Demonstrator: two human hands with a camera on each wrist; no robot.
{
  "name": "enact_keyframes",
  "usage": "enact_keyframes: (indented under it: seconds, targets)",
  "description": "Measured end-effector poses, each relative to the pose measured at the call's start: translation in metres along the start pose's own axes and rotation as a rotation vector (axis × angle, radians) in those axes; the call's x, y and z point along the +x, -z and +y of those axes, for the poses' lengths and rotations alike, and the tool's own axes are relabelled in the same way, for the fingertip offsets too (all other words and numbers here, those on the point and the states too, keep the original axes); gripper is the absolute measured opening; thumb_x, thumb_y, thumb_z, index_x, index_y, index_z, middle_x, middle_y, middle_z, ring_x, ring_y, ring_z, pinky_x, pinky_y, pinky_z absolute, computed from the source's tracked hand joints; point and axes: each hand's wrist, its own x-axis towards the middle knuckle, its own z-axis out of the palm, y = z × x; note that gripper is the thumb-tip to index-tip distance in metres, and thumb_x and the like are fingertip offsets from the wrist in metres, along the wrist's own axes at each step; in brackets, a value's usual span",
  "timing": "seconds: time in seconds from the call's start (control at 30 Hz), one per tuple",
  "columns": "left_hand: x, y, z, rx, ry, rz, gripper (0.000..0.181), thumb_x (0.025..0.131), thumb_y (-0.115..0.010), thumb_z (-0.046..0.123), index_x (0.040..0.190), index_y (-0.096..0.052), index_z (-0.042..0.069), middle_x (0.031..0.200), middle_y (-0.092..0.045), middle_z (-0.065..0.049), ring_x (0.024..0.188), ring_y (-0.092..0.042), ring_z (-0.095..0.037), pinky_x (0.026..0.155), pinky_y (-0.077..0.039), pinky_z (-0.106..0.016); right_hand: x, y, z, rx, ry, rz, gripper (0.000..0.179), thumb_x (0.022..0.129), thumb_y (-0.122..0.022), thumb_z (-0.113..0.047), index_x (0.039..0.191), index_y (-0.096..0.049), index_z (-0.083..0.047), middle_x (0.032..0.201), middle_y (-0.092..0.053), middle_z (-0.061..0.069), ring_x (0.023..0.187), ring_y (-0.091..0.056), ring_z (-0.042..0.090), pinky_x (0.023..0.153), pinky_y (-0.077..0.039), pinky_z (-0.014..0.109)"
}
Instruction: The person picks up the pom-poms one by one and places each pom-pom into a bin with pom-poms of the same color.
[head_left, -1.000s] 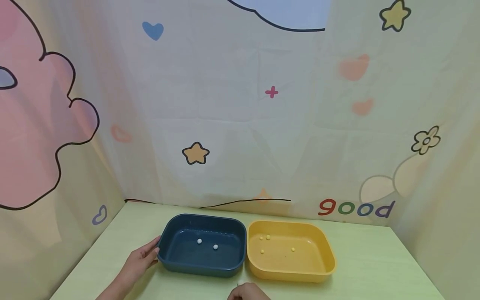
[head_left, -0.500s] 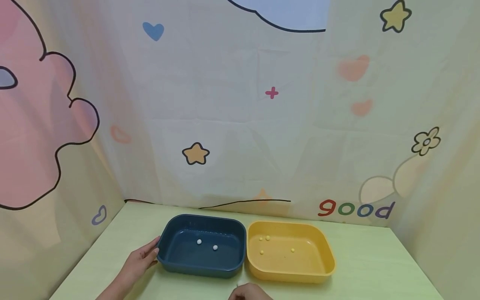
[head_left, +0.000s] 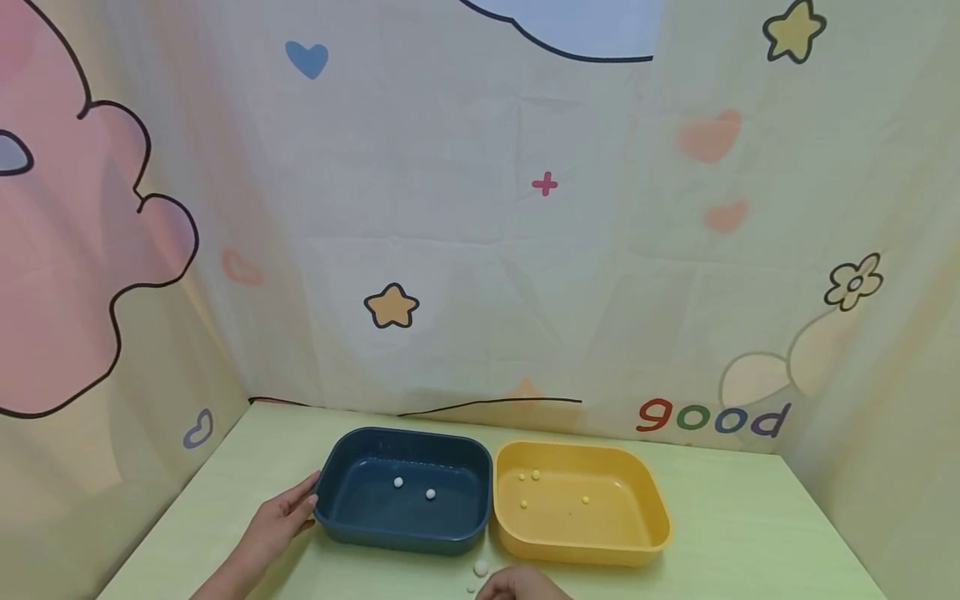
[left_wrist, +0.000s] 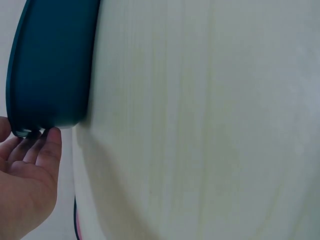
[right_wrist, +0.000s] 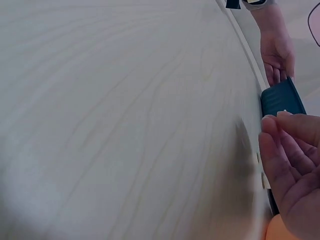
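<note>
My left hand (head_left: 277, 521) holds the left rim of a navy-blue tray (head_left: 405, 537). In the left wrist view, its fingers (left_wrist: 48, 152) lie against the outside of the tray wall, with the thumb beside the rim. Two white balls (head_left: 431, 494) lie inside this tray. In front of the trays, my right hand (head_left: 521, 585) has curled fingers. The right wrist view shows its thumb and index fingertips together, a small pale thing (right_wrist: 285, 111) at their tips, mostly hidden. Just left of this hand are a white ball (head_left: 481, 568) and a smaller pale ball (head_left: 471, 590).
A yellow tray (head_left: 577, 552) stands right beside the navy tray, with several small yellow balls (head_left: 586, 500) in it. Both sit on a pale green table (head_left: 735, 525). A printed cloth (head_left: 480, 333) hangs behind and at both sides.
My right hand has shifted to the right, and the white ball and the smaller pale ball on the table now show beside it. The left hand and both trays have not moved.
</note>
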Motion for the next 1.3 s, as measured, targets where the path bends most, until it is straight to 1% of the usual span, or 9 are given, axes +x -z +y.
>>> enact_keyframes:
  seconds: [0.1, 0.17, 0.27, 0.33, 0.4, 0.67, 0.87, 1.0, 1.3]
  targets:
    - [0.0, 0.0, 0.0, -0.003, -0.002, -0.004, 0.05, 0.11, -0.046, 0.012, 0.155, -0.034, -0.006, 0.158, -0.035, -0.028, 0.143, -0.047, -0.044, 0.099, -0.061, -0.037, 0.0, 0.007, 0.01, -0.006, 0.036, -0.014, 0.013, 0.089, -0.07, -0.001, 0.096, -0.073, 0.01, 0.088, -0.076, 0.022, 0.072, -0.061, 0.003, 0.067, -0.05, 0.015]
    - [0.0, 0.0, 0.0, -0.004, -0.001, -0.003, 0.05, 0.109, -0.046, 0.011, 0.155, -0.034, -0.006, 0.158, -0.035, -0.028, 0.144, -0.046, -0.044, 0.098, -0.061, -0.036, 0.008, 0.014, 0.032, 0.017, 0.063, -0.049, 0.012, 0.091, -0.074, -0.012, 0.095, -0.076, 0.0, 0.087, -0.078, 0.012, 0.075, -0.063, 0.002, 0.069, -0.051, 0.014]
    - [0.0, -0.001, -0.001, -0.003, -0.003, -0.003, 0.05, 0.109, -0.046, 0.01, 0.155, -0.034, -0.006, 0.158, -0.035, -0.029, 0.144, -0.045, -0.045, 0.098, -0.061, -0.037, 0.01, 0.022, 0.047, 0.039, 0.031, -0.057, 0.012, 0.09, -0.077, -0.017, 0.096, -0.077, -0.007, 0.089, -0.079, 0.004, 0.08, -0.066, 0.004, 0.072, -0.054, 0.018]
    - [-0.001, -0.001, -0.001, -0.002, -0.005, -0.004, 0.05, 0.109, -0.046, 0.009, 0.155, -0.034, -0.006, 0.158, -0.035, -0.029, 0.143, -0.046, -0.045, 0.098, -0.062, -0.037, 0.008, 0.027, 0.049, 0.026, 0.01, -0.059, 0.012, 0.091, -0.077, -0.02, 0.097, -0.077, -0.01, 0.09, -0.078, -0.001, 0.082, -0.067, 0.004, 0.074, -0.054, 0.019]
    - [0.0, -0.001, -0.001, -0.003, -0.004, -0.004, 0.05, 0.109, -0.046, 0.009, 0.155, -0.034, -0.006, 0.158, -0.035, -0.03, 0.143, -0.046, -0.045, 0.098, -0.062, -0.037, 0.0, 0.03, 0.038, 0.012, -0.023, -0.043, 0.014, 0.091, -0.074, -0.012, 0.1, -0.075, -0.002, 0.093, -0.078, 0.006, 0.084, -0.068, 0.009, 0.077, -0.057, 0.024]
    - [0.0, -0.001, -0.002, -0.008, -0.003, 0.0, 0.049, 0.109, -0.046, 0.009, 0.155, -0.035, -0.006, 0.157, -0.035, -0.03, 0.143, -0.047, -0.045, 0.097, -0.062, -0.036, 0.0, 0.055, 0.066, 0.066, -0.047, -0.113, 0.017, 0.093, -0.075, -0.026, 0.104, -0.076, -0.013, 0.095, -0.079, -0.003, 0.087, -0.07, 0.005, 0.077, -0.059, 0.02]
    - [-0.001, -0.001, -0.003, -0.006, -0.003, -0.003, 0.05, 0.109, -0.046, 0.011, 0.155, -0.034, -0.006, 0.157, -0.036, -0.029, 0.142, -0.048, -0.042, 0.098, -0.062, -0.036, -0.031, 0.068, 0.022, 0.028, -0.069, -0.067, 0.011, 0.094, -0.07, -0.014, 0.101, -0.075, -0.007, 0.09, -0.077, -0.003, 0.082, -0.067, 0.007, 0.075, -0.058, 0.02]
    - [0.0, -0.001, -0.002, -0.008, -0.006, -0.006, 0.05, 0.109, -0.046, 0.011, 0.155, -0.034, -0.005, 0.158, -0.036, -0.029, 0.143, -0.047, -0.043, 0.098, -0.062, -0.036, -0.045, 0.078, 0.0, 0.03, -0.08, -0.009, 0.014, 0.09, -0.073, -0.005, 0.101, -0.073, 0.004, 0.086, -0.077, 0.0, 0.077, -0.066, 0.006, 0.073, -0.059, 0.02]
    - [0.0, -0.001, 0.0, -0.002, -0.007, 0.0, 0.049, 0.109, -0.046, 0.01, 0.155, -0.035, -0.006, 0.157, -0.037, -0.03, 0.141, -0.049, -0.042, 0.097, -0.062, -0.036, -0.051, 0.116, -0.016, 0.035, -0.007, -0.025, 0.022, 0.091, -0.075, -0.008, 0.101, -0.069, 0.011, 0.083, -0.077, 0.0, 0.074, -0.07, 0.01, 0.074, -0.066, 0.029]
